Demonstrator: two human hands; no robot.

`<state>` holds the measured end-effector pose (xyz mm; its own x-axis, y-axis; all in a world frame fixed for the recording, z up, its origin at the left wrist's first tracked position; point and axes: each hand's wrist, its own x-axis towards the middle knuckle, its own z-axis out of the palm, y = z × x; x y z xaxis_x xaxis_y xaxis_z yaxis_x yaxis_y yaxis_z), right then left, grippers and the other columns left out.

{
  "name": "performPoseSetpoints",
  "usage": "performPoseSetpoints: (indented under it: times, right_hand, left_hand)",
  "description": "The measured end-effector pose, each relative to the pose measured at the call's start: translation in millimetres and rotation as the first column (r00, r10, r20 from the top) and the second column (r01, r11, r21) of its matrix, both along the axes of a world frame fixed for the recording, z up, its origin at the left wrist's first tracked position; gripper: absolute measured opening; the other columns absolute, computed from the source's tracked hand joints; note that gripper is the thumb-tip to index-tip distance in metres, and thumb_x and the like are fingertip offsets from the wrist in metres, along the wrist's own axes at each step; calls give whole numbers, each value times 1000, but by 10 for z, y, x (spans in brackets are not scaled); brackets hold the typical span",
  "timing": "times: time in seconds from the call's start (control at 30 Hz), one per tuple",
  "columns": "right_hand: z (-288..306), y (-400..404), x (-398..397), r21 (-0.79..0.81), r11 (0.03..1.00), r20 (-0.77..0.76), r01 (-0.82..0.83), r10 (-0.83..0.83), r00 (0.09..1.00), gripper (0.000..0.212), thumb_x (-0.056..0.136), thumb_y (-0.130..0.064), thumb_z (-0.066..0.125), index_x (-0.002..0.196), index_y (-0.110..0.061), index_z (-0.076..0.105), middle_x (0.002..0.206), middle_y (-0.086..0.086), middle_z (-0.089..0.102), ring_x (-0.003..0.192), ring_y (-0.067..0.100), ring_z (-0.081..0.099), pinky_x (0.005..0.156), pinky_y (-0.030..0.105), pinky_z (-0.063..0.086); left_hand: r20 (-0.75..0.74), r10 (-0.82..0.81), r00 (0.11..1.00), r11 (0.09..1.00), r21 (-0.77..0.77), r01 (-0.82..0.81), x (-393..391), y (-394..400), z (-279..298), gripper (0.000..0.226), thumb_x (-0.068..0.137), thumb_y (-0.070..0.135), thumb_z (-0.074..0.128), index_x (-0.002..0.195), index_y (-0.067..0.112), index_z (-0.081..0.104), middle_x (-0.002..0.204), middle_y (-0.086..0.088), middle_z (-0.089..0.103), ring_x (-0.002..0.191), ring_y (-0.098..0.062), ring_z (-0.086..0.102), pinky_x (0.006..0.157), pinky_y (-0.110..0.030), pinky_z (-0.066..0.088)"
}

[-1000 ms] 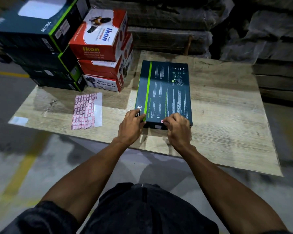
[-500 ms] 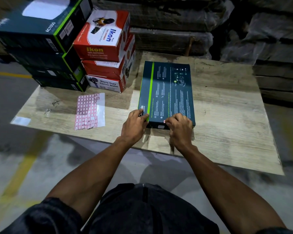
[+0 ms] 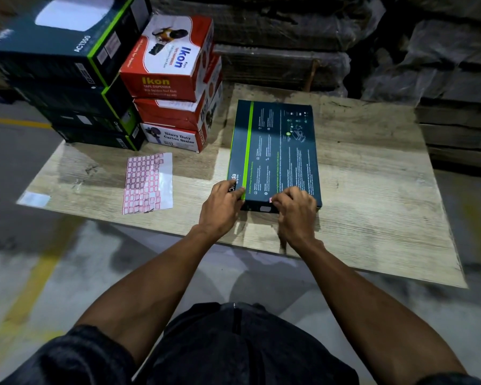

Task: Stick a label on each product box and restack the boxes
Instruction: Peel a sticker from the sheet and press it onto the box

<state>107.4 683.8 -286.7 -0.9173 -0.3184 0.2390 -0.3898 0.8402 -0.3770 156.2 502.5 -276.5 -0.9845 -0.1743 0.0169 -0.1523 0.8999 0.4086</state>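
Near the middle of the frame, a dark box [image 3: 275, 154] lies flat on the board [image 3: 372, 190]. Left hand [image 3: 220, 207] grips its near corner. Right hand [image 3: 296, 208] pinches a small label [image 3: 271, 200] at the near edge. Best to press it down flat and rub it smooth.

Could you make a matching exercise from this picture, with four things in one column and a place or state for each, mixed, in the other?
Things:
1. label sheet
2. flat dark box
3. red Ikon boxes
4. left hand

Places or states:
A. stacked at the far left of the board, beside the dark boxes
B. lies alone in the middle of the board, green stripe up
C. lies flat on the board, left of the hands
D. holds the near left corner of the flat box

Pairs: 1-C, 2-B, 3-A, 4-D
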Motion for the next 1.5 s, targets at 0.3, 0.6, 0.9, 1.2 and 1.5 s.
performPoseSetpoints:
  times: [0.3, 0.6, 0.9, 1.2, 1.5]
  right_hand:
    - [-50, 22, 8, -46, 999, -40, -28, 26, 999, 13, 81, -7, 74, 88, -17, 72, 86, 2, 55, 85, 27, 52, 82, 43, 39]
    - [3, 84, 273, -301, 945, 71, 128, -111, 991, 6, 88, -9, 65, 90, -10, 71, 91, 8, 63, 84, 28, 56, 74, 36, 41]
    - [63, -305, 170, -508, 376, 830, 775, -26, 557, 38, 89, -25, 71, 55, -19, 56, 49, -8, 48, 50, 10, 41, 52, 26, 34]
    - [66, -458, 106, -488, 214, 857, 846, -67, 511, 22, 86, -17, 72, 66, -15, 62, 61, -2, 57, 49, 8, 47, 44, 19, 35]
    - [224, -463, 119, -478, 77, 878, 875, 44, 476, 22, 92, -3, 62, 71, -10, 60, 56, -2, 54, 31, -2, 43, 35, 14, 32]
  left_hand:
    - [6, -19, 1000, 1000, -18, 19, 2, 14, 51, 37, 97, 22, 56, 133, 15, 57, 142, -11, 45, 131, -29, 37, 98, -42, 44]
    - [-22, -370, 929, 908, -217, 357, -150, 58, 126, 50, 80, 22, 62, 128, 9, 54, 133, -15, 51, 126, -34, 44, 99, -46, 44]
    - [95, -565, 820, 792, -216, 571, -232, 2, 164, 65, 79, 27, 64, 139, 14, 44, 138, -14, 48, 125, -33, 45, 99, -47, 45]
    - [150, -577, 803, 767, -237, 596, -264, -66, 144, 66, 81, 34, 53, 144, 21, 42, 144, -14, 43, 130, -34, 41, 101, -47, 43]
    - [148, -587, 796, 754, -259, 603, -298, -92, 108, 67, 82, 33, 61, 145, 24, 40, 146, -12, 40, 132, -31, 39, 101, -44, 41]
